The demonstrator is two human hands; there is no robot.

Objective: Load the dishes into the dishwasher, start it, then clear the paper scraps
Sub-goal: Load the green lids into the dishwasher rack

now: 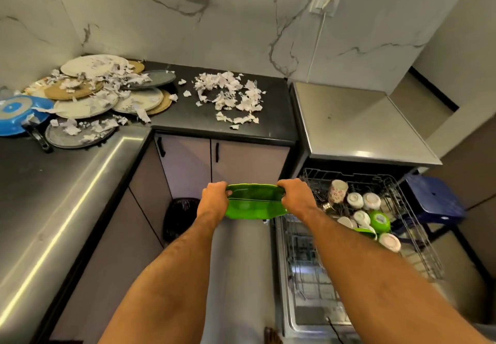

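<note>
Green plate (pixel 253 208) held between both hands

It is gripped at its ends — left fingers (pixel 218 192) and right fingers (pixel 288 186) curled over the rim; no writing is legible.

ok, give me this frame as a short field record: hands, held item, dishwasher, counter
left hand: grips left edge of green plates
right hand: grips right edge
held item: what looks like two stacked green plates, held above the floor, left of the dishwasher
dishwasher: door open, upper rack pulled out, holding cups and bowls
counter: plate pile at left, paper scraps strewn
</note>
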